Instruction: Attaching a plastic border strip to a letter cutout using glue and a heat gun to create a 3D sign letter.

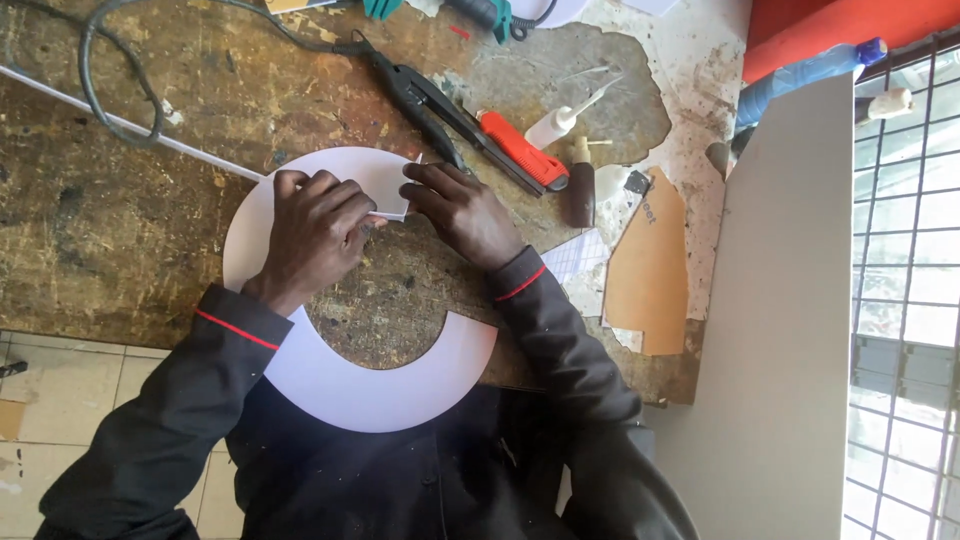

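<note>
Both hands' fingers, left hand (pixel 312 232) and right hand (pixel 458 208), seemingly clamped on white C-shaped cutout (pixel 330 385).

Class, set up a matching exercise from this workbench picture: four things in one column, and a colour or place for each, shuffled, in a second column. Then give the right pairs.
Things:
1. C-shaped sheet
2. utility knife
3. glue bottle
4. cardboard piece

Descriptions:
A. tan, lying flat near the bench's right edge
B. white, under both hands
C. orange and black, beside the long black pliers
D. small and white, with a thin pointed nozzle

Pairs: 1-B, 2-C, 3-D, 4-A

The left hand and right hand both press on the sheet's upper end.
</note>
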